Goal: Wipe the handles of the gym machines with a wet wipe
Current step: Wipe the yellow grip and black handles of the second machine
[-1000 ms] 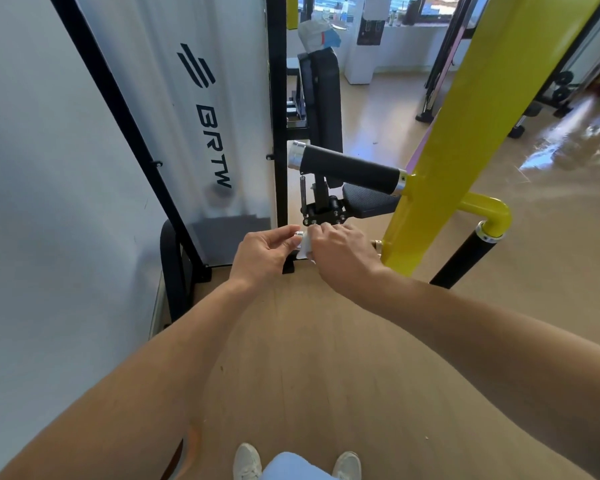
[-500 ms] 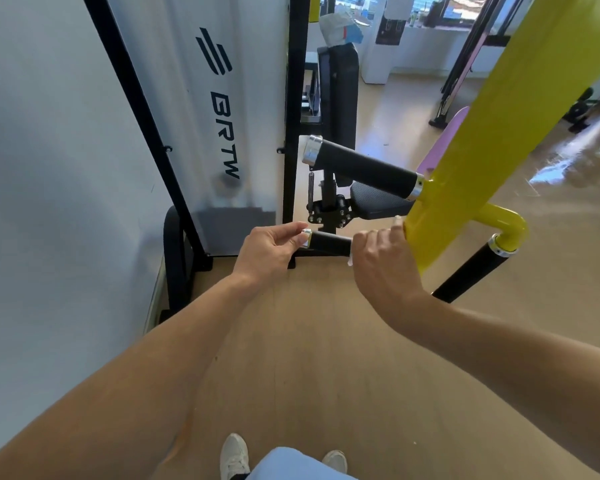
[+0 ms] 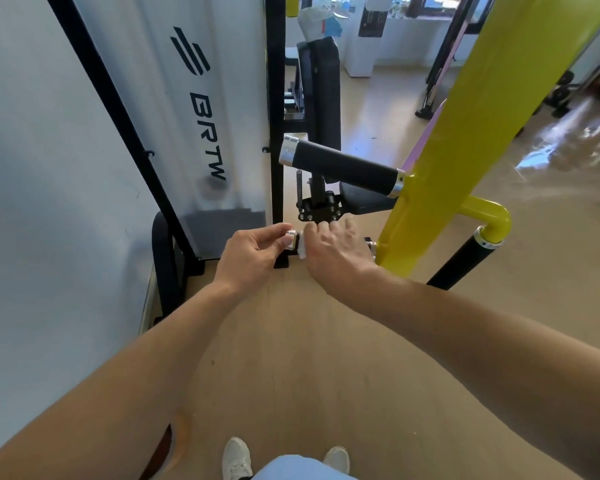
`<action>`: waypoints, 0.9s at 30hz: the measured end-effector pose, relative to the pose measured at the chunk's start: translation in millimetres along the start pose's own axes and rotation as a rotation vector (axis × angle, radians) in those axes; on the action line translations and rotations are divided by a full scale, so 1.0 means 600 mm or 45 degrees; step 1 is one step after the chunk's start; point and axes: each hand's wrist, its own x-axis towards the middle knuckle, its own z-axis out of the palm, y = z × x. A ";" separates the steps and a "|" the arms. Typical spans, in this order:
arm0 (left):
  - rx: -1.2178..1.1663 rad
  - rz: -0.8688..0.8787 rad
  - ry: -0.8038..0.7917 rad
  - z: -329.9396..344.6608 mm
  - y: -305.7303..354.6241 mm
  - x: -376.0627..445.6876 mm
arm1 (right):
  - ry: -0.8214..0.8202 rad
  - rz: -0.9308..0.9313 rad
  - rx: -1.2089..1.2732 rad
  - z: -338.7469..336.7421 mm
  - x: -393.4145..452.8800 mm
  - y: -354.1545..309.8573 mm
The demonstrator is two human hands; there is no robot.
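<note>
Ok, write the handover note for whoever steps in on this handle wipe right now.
Left hand: fingertips pinch the chrome end cap of the lower handle, steadying it.
Right hand: wrapped over that handle with the white wet wipe showing at its left edge.
Done: cannot tell from this view.
Left: finish this handle, then the upper handle and the black grip right of the yellow post.
</note>
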 end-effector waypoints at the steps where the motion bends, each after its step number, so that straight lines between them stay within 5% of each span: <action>1: 0.034 0.006 0.002 0.001 0.000 0.001 | -0.038 0.048 -0.169 -0.001 -0.011 0.012; 4: 0.070 0.001 -0.009 0.003 0.002 0.005 | -0.081 0.102 -0.617 0.003 -0.045 0.044; 6: 0.046 -0.015 -0.010 0.006 0.004 0.008 | -0.050 0.056 -0.622 0.009 -0.055 0.060; 13: 0.018 -0.032 -0.007 0.012 0.010 0.010 | -0.014 0.142 0.089 0.018 -0.006 0.038; 17: 0.013 -0.026 -0.005 0.002 0.011 0.013 | 0.152 -0.003 0.303 0.022 0.025 -0.010; 24: 0.012 -0.025 -0.007 0.012 0.016 0.017 | 0.083 0.095 -0.206 0.019 -0.016 0.026; 27: 0.029 -0.018 0.031 0.026 0.020 0.013 | 0.302 0.019 -0.411 0.016 -0.057 0.062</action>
